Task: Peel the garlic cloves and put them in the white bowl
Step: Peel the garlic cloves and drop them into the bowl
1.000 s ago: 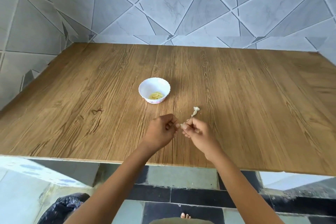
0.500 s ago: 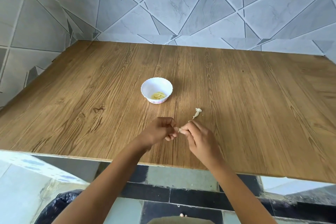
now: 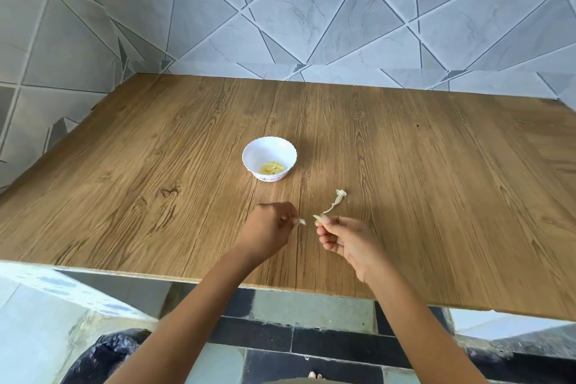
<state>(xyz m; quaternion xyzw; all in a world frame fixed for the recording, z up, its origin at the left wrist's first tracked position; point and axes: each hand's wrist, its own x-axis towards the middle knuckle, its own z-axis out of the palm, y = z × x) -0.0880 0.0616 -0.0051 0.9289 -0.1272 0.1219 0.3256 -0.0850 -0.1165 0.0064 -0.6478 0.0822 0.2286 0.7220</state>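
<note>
Peeling step, by the look of it. The left hand [image 3: 269, 229] has its fingers curled and pinches a tiny flake of skin [image 3: 301, 222] at its tips. The right hand [image 3: 349, 241] pinches the garlic clove [image 3: 318, 217] between thumb and forefinger, with only a pale tip poking out. The two hands are near each other but apart, low over the table [image 3: 436, 196], close to its 6 o'clock edge.

The white bowl [image 3: 286, 150] sits at roughly 11 o'clock from the hands, near the table's middle. It's got a scalloped rim, a little floral band round the base and a few yellowish peeled cloves [image 3: 272, 168] lying in the bottom. A peel scrap [image 3: 338, 198], thin, curly and papery, lies on the wood at about 1 o'clock from the right fingertips.

I can't tell if the clove is fully bare, it's too small to see. My guess for next: drop the flake, check for leftover skin, then carry the clove to the bowl. The skin looks light and clingy, so it may stick to the fingers. The clove is probably smooth and a bit slippery.

The table is wood-grain laminate, matte. A tiled wall [image 3: 311, 9] of grey marbled triangles runs along 12 o'clock.
</note>
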